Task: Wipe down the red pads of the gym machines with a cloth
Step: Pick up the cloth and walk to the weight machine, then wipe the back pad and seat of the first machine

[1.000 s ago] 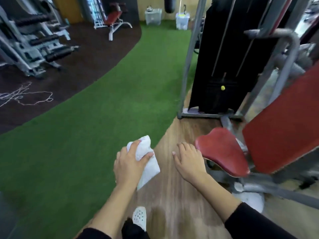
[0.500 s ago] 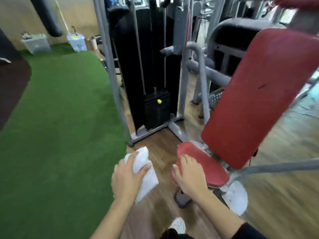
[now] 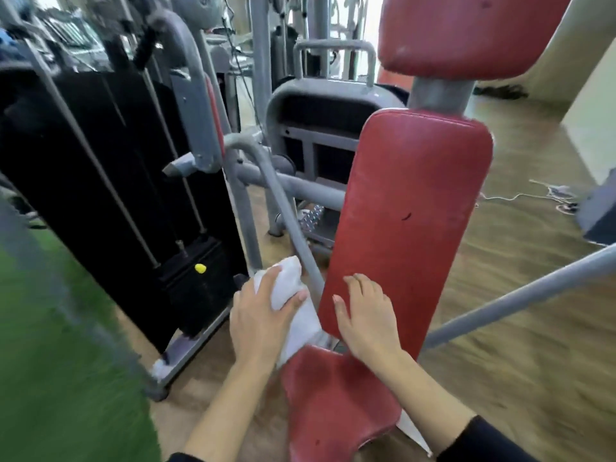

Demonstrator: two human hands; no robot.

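Observation:
A gym machine stands right in front of me with a tall red back pad (image 3: 410, 208), a red seat pad (image 3: 333, 401) below it and a red head pad (image 3: 466, 31) at the top. My left hand (image 3: 260, 321) grips a folded white cloth (image 3: 290, 291) just left of the back pad's lower edge, above the seat. My right hand (image 3: 366, 315) hovers with straight, spread fingers in front of the lower part of the back pad; whether it touches the pad I cannot tell.
A black weight stack (image 3: 110, 195) with a yellow pin (image 3: 200, 268) stands to the left, with grey frame tubes (image 3: 286, 215) between it and the pads. Green turf (image 3: 50, 345) lies far left, wooden floor (image 3: 516, 311) to the right, a grey bar (image 3: 520, 295) crosses low right.
I have turned right and stepped up to the machine. Both hands moved from beside the seat to the lower back pad, the left still holding the cloth.

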